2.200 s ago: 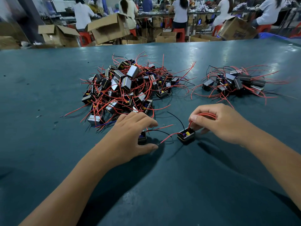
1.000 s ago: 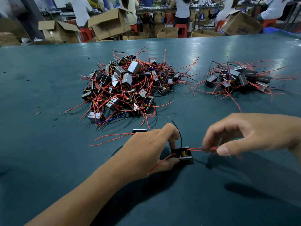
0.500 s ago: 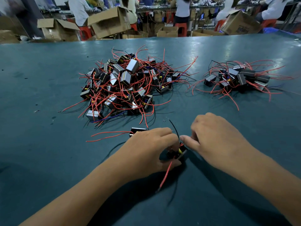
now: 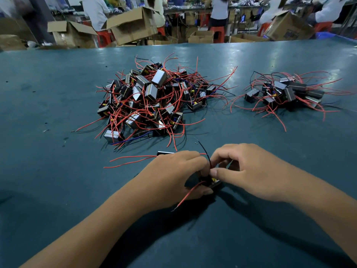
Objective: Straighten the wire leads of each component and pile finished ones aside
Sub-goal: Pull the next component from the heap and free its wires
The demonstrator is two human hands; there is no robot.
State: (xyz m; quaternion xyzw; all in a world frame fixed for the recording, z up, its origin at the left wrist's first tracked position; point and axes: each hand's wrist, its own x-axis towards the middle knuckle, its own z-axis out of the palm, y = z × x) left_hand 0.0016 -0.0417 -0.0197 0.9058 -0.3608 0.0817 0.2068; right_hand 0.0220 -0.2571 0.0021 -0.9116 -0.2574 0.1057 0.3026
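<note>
**Both hands on one component at the near edge of the desk**

We see our left hand (image 4: pixel 174 175) and right hand (image 4: pixel 249 171) meeting over a single small black component (image 4: pixel 209 182) that sits low on the teal desk (image 4: pixel 48 190), close to us and well apart from both heaps. Our left hand curls round the component from the left, thumb underneath and fingers over the top. Our right hand comes in from the right with its fingers bent, forefinger and thumb pinching at the component's top where a black wire lead (image 4: pixel 204 151) rises and arcs away from us. A red wire lead (image 4: pixel 190 194) trails out from under the left hand toward us, its bare tip resting on the desk. A spot of yellow shows on the component between the two thumbs.

Just beyond the left hand's knuckles lies a second component (image 4: pixel 165 152), partly hidden, with two long red leads (image 4: pixel 131 160) running out to the left across the desk.

Farther back, in the middle of the desk, sits the large tangled heap (image 4: pixel 152 101) of components with red wires going every way. To its right, clearly separate, is the smaller pile (image 4: pixel 284 93), its wires lying more spread out.

Behind the desk we see open cardboard boxes (image 4: pixel 133 24), red stools (image 4: pixel 217 32) and people in white tops at another bench.
</note>
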